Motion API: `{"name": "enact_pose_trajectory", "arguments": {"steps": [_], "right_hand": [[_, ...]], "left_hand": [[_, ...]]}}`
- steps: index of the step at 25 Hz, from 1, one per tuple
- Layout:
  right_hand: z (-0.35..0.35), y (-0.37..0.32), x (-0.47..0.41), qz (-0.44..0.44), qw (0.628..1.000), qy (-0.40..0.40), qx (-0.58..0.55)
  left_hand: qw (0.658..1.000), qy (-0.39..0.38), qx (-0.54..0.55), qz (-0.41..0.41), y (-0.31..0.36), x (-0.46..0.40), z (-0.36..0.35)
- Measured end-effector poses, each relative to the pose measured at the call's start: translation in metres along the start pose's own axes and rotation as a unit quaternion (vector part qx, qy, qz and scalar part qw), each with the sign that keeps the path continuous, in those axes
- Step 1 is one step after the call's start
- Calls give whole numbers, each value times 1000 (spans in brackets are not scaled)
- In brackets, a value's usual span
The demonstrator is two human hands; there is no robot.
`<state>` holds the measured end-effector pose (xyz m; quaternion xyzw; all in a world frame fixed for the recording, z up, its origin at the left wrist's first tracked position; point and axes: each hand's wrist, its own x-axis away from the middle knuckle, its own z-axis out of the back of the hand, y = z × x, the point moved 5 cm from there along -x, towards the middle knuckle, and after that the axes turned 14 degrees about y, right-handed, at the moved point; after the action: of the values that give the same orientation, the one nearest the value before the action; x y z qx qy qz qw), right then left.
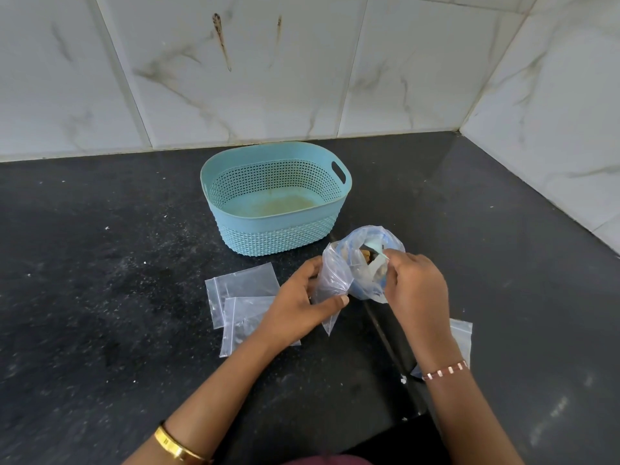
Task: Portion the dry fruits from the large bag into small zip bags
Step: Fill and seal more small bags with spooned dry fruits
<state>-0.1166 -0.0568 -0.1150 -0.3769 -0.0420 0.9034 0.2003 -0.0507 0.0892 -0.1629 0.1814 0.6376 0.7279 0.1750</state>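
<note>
A large clear plastic bag [360,260] with brown dry fruits visible inside stands on the black counter, in front of the basket. My left hand [298,303] grips the bag's left side, thumb across the plastic. My right hand [416,290] pinches the bag's right edge near its mouth. Two small empty zip bags [241,290] lie flat to the left, partly under my left wrist. Another small zip bag [461,340] lies to the right, mostly hidden behind my right forearm.
A light blue perforated basket [235,229] with nothing in it sits behind the bag near the tiled wall. The black counter [100,297] extends left and right, with marble-tiled walls at the back and right side.
</note>
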Motion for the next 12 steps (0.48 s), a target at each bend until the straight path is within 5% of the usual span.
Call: {"name": "enact_pose_trajectory", "arguments": {"steps": [8,12], "right_hand": [[-9,4,-1,-127,990,-51,-47],[-4,-2,-9,-95,995,-41,11]], "left_hand": [[996,-2,76,35,0,-2,0],[992,-5,108,60,-5,-4,-1]]}}
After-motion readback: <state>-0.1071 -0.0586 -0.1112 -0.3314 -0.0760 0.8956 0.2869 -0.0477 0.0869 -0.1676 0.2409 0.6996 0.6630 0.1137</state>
